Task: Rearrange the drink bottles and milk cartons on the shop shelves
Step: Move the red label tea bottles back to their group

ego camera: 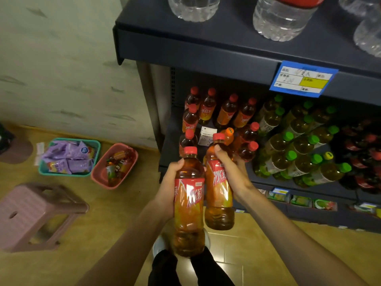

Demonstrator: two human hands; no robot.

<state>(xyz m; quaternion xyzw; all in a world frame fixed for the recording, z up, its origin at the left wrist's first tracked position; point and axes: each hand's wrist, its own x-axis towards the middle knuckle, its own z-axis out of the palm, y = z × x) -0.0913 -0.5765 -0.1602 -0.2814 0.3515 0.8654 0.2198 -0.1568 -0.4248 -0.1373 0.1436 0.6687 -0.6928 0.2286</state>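
Observation:
My left hand grips a red-capped iced tea bottle upright in front of the dark shelf. My right hand grips a second iced tea bottle just to its right, close beside the first. Both bottles hang in the air before the shelf's front edge. On the shelf behind stand several more red-capped tea bottles, one orange-capped bottle, and a paper slip lying on a bare patch.
Green-capped tea bottles fill the shelf's middle and dark red-labelled bottles its right. Water bottles stand on the upper shelf with a blue price tag. On the floor left lie a teal basket, pink basket and pink stool.

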